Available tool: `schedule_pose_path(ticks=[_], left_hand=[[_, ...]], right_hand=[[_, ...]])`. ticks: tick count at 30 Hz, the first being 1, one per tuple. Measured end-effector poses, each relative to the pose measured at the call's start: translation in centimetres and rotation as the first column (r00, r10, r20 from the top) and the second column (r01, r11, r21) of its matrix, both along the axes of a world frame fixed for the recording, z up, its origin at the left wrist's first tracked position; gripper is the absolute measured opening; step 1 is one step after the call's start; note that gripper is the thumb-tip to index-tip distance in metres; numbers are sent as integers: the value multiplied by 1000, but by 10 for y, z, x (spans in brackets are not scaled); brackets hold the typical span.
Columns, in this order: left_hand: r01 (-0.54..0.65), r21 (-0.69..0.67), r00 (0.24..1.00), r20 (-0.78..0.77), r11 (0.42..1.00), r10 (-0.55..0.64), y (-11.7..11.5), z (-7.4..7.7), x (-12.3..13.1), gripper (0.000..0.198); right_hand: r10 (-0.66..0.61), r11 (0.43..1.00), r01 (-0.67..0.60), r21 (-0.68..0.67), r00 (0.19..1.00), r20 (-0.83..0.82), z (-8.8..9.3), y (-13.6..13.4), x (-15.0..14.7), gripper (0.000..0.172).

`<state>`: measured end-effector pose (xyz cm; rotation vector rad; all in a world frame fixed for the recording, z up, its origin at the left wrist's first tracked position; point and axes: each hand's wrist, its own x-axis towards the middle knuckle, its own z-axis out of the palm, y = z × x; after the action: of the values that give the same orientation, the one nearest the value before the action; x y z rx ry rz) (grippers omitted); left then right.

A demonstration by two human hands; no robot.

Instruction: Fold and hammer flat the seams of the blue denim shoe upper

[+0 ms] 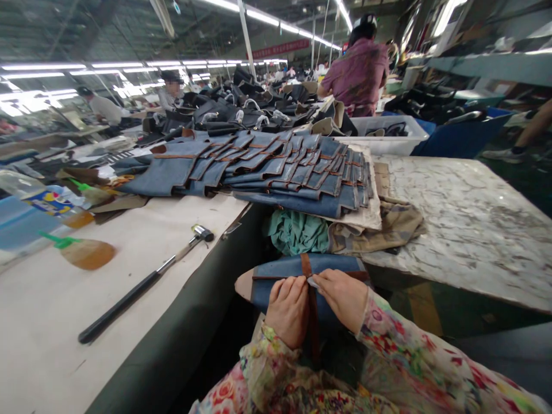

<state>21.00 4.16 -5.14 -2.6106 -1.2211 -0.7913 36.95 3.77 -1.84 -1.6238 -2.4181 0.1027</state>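
Left hand (288, 310) and right hand (342, 298) both pinch a brown strap (307, 270) across a blue denim piece (297, 276) — fingers closed on it, low between two benches. Hammer (142, 284) lies on the left bench (52, 322) — stacked denim pieces (280, 169) beyond.

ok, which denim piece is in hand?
The lone denim piece, gripped by left hand and right hand at its brown strap; the others lie fanned in a stack behind it.

A factory floor, probably shoe or bag making: long worktables (129, 270) under rows of strip lights (116, 65), stacked denim pieces with brown trim (293, 167), glue bottles (81, 250), a hammer (146, 282), other workers (360, 69) at benches.
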Motion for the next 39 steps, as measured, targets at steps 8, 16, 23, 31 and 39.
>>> schedule_pose_path(ticks=[8, 16, 23, 31, 39], left_hand=[[0, -111, 999, -48, 994, -6, 7, 4, 0, 30], [-7, -145, 1000, 7, 989, 8, 2, 8, -3, 35], [-69, -77, 998, -6, 995, 69, -3, 9, -28, 34], [-93, -66, 996, -13, 993, 92, -3, 8, -39, 34], [-176, -42, 984, 9, 984, 176, 0, 3, -65, 33]], right_hand=[[-16, 1000, 17, -6, 988, 154, 9, 6, -14, 27], [47, 998, -50, 42, 997, 69, -3, 17, -11, 31], [225, 970, -203, 130, 956, -189, -2, 16, 3, 30], [285, 951, -254, 175, 939, -191, -11, 15, -16, 29], [362, 926, -344, 153, 925, -114, -11, 32, -53, 27]])
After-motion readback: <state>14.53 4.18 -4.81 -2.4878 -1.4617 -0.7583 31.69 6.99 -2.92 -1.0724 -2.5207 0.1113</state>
